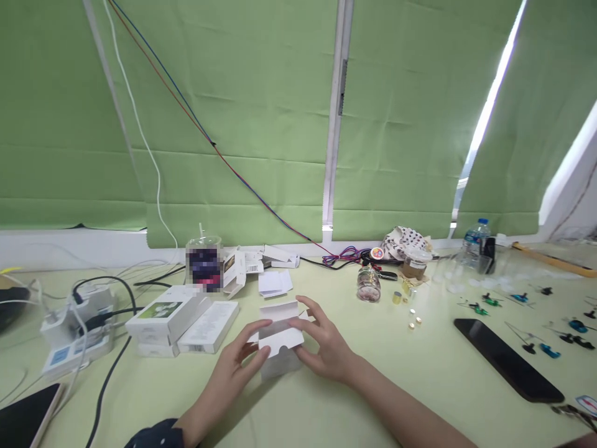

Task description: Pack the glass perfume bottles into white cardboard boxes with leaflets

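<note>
Between my two hands stands a small white cardboard box, its top flaps folded out and its inside partly showing. My left hand grips the left side of the box, thumb and fingers at the flap edges. On the other side my right hand has its fingers around the right edge and a side flap. What lies inside the box, if anything, cannot be made out. Just behind it are folded white papers. Left of my left hand lie a flat white box and a white box with a green picture.
A power strip with cables lies at the left. Opened cartons and a plastic cup stand behind. To the right are a glass jar, small caps, a black phone and several small coloured parts.
</note>
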`<state>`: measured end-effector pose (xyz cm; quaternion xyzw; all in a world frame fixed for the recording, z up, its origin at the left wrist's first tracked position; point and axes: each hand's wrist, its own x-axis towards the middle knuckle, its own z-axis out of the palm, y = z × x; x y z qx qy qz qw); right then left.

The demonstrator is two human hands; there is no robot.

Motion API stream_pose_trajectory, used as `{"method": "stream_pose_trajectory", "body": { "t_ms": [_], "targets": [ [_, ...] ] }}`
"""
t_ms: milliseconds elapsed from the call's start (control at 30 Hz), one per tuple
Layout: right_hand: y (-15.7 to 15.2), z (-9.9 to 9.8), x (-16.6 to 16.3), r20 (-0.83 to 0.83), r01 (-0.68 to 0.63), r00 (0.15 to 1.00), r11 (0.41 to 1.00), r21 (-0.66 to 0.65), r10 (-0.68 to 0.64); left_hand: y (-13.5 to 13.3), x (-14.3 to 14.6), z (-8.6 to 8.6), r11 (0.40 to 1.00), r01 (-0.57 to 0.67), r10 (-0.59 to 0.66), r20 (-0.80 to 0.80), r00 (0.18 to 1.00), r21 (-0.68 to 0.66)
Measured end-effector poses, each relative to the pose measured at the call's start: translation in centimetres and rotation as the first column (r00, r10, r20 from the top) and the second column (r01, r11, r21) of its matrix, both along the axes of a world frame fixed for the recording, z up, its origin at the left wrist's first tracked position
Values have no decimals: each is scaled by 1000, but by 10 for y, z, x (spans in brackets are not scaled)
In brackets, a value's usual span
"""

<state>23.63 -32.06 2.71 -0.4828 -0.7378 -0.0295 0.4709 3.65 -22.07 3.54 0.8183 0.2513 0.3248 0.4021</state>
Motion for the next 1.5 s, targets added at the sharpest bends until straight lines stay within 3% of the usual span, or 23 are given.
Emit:
{"method": "stream_pose_trajectory", "body": {
  "t_ms": [100, 167, 267, 333, 400, 467, 533, 633, 833, 1233, 1500],
  "targets": [
    [-6, 2, 5, -7, -29, 1000, 999, -27, 29, 5, -1, -5, 998, -13, 12, 9, 1000, 67],
    [-8, 3, 18, -21, 4, 1000, 1000, 26, -3, 7, -3, -8, 995, -16, 16, 1, 1000, 94],
    [-11, 1, 60, -73, 222, 974, 960, 169, -213, 10, -3, -14, 992, -29, 29, 5, 1000, 126],
    [-19, -1, 103, -201, 478, 873, 862, 167, -444, 12, -3, -18, 989, -41, 38, 23, 999, 141],
    [-36, -3, 151, -368, 737, 623, 676, -20, -690, 12, -3, -21, 987, -53, 48, 37, 998, 151],
    [-59, -7, 194, -418, 807, 492, 580, -111, -764, 12, -2, -22, 986, -69, 64, 37, 997, 152],
    [-85, -13, 225, -428, 820, 421, 537, -198, -800, 11, -1, -22, 986, -84, 81, 31, 996, 145],
    [-114, -23, 243, -398, 754, 450, 579, -310, -799, 10, 0, -19, 986, -103, 99, 37, 994, 128],
    [-127, -39, 227, -346, 568, 624, 711, -415, -701, 7, 2, -16, 987, -116, 113, 33, 993, 110],
    [-129, -41, 218, -283, 577, 651, 701, -420, -705, 11, 0, -19, 992, -67, 67, -1, 998, 109],
    [-126, -43, 209, -73, 553, 775, 730, -402, -628, 10, 0, -18, 990, -87, 90, -21, 996, 106]
  ]
}}
